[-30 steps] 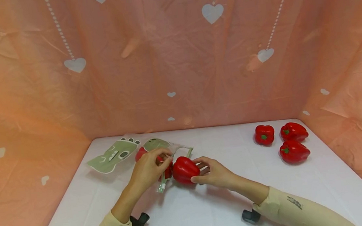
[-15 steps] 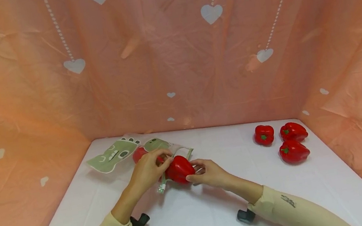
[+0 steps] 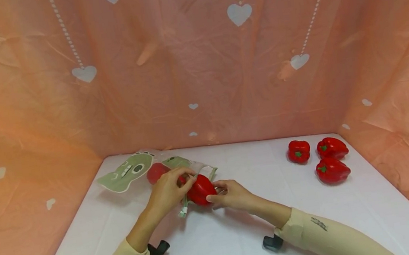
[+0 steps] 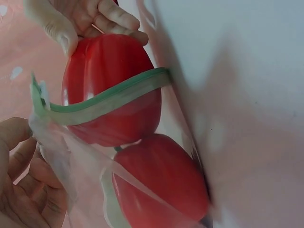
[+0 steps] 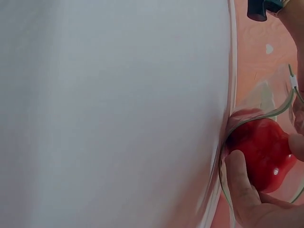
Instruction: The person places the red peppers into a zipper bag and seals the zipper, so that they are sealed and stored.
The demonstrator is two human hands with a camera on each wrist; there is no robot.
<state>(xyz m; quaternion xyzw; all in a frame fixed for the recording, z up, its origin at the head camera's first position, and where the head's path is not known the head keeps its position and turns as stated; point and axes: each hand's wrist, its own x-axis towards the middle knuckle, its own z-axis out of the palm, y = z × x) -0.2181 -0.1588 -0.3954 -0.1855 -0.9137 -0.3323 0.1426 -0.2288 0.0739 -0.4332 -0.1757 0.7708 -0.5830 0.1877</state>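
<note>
A clear zip bag [image 3: 128, 173] printed with a green cartoon creature lies on its side, its mouth towards the right. My left hand [image 3: 168, 189] pinches the rim of that mouth by the zip slider. A red bell pepper [image 3: 200, 190] sits partly inside the opening; in the left wrist view the green zip strip [image 4: 109, 97] crosses it. My right hand [image 3: 233, 195] grips its outer end between thumb and fingers. Another red bell pepper [image 4: 159, 180] lies deeper in the bag, touching or nearly touching the held one. A red shape [image 3: 157, 173] also shows through the plastic further left.
Three red bell peppers [image 3: 298, 152] stand at the back right of the white table [image 3: 221, 247]. An orange cloth with white hearts [image 3: 196, 67] hangs behind and at both sides. Black wrist mounts [image 3: 159, 250] hang below both wrists.
My right hand has moved left, pushing the bell pepper from beside the bag's mouth into it. The bag's contents and printed end have shifted slightly. My left hand stays at the rim.
</note>
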